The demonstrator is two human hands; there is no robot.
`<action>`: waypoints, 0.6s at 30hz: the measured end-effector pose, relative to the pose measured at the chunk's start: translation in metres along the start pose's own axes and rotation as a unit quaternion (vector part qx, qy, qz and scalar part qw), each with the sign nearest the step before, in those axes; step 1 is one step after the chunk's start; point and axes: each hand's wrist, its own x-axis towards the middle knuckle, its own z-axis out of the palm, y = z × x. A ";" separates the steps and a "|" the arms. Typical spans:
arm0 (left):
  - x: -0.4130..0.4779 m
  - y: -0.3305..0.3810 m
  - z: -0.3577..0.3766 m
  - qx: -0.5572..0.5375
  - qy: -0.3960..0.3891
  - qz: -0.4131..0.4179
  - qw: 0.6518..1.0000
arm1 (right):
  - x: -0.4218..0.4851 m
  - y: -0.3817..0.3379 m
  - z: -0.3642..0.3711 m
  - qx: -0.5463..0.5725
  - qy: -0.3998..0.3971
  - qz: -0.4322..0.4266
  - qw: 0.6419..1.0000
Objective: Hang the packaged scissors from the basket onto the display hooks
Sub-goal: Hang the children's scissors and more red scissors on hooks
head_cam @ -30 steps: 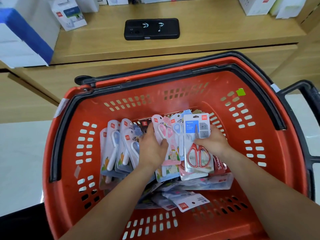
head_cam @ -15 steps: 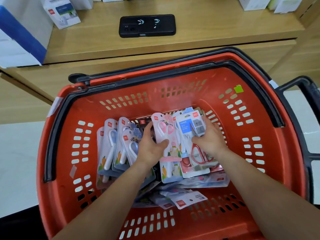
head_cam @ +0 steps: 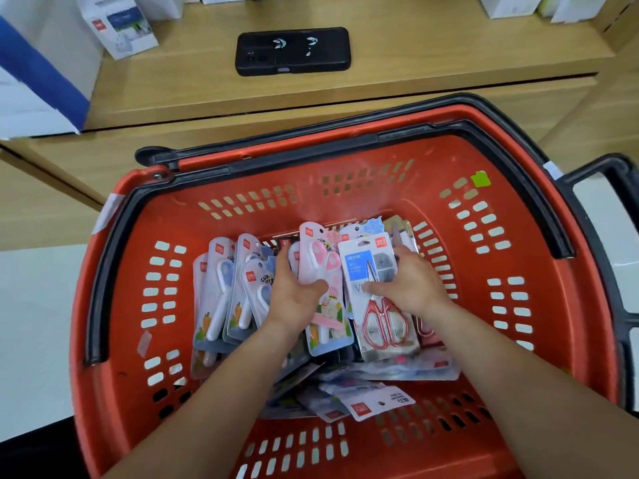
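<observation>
- Now both hands reach into the basket, among piled packs of scissors.
- Left hand grips a pink pack, thumb across its front, fingers curled behind.
- Right hand pinches a red-handled pack just beside it, thumb on the card, fingers wrapped over its right edge.
- Phone lies on the shelf beyond.

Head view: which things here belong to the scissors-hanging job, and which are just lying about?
Job: red basket; pink scissors pack, gripped by the left hand; red-handled scissors pack, gripped by the right hand; white-handled scissors packs beside them.
Lying about: black phone and white boxes on the wooden shelf.
</observation>
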 end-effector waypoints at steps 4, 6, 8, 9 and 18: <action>0.002 0.004 -0.007 -0.006 -0.005 -0.014 1.000 | 0.001 -0.006 -0.001 0.069 -0.008 -0.002 0.998; 0.001 0.005 -0.008 -0.026 -0.012 -0.034 0.999 | 0.002 -0.005 0.000 0.101 0.014 0.005 0.995; 0.000 0.004 -0.008 -0.048 -0.024 -0.062 0.997 | 0.004 0.001 0.001 0.134 0.058 0.027 0.989; -0.001 0.003 -0.008 -0.054 -0.030 -0.070 0.996 | 0.005 0.004 0.000 0.156 0.075 0.042 0.984; 0.005 0.002 -0.009 -0.100 -0.054 -0.099 0.988 | 0.019 -0.004 0.003 0.161 -0.017 0.054 0.985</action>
